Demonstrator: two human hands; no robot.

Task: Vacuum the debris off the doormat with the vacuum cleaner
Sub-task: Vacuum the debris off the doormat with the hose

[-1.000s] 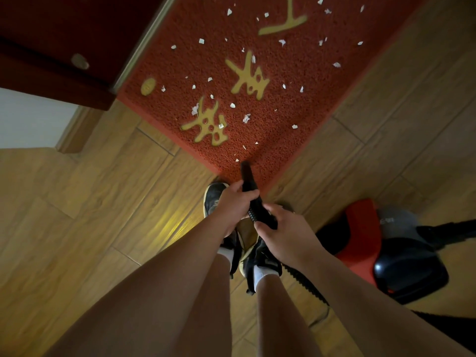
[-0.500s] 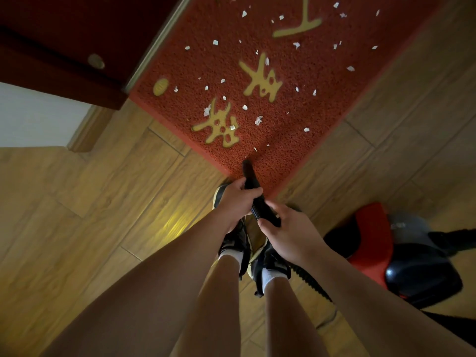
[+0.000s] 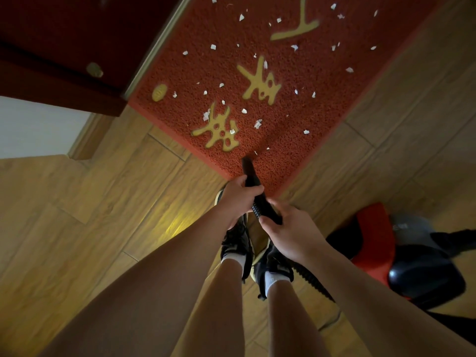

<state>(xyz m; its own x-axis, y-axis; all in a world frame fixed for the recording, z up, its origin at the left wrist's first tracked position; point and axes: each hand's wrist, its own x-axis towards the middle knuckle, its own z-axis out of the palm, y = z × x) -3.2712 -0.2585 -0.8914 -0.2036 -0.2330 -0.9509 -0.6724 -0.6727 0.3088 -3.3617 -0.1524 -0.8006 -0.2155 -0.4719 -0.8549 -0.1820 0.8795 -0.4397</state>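
The pale wooden plank floor (image 3: 103, 228) carries everything here. It lies bare and wide off the left edge of the mat, and a narrower strip runs along the mat's right edge.

The red coarse-pile doormat with yellow characters (image 3: 322, 104) lies with its far-left edge against the dark red door (image 3: 64, 34) and its near corner pointing at the person's black-and-yellow shoes (image 3: 235, 240).

The red and black canister vacuum cleaner (image 3: 422, 279) sits on the floor to the person's right, well off the mat. Its black ribbed hose (image 3: 311, 279) runs up under the right forearm.

The black tapered nozzle (image 3: 248, 168) slants down over the mat's near corner, tip on or just above the pile.

The left hand (image 3: 238, 199) wraps its fingers round the nozzle. The right hand (image 3: 291, 233) grips the ribbed end just behind.

Small white paper scraps (image 3: 258, 123) dot the mat from beside the nozzle tip to the far edge.
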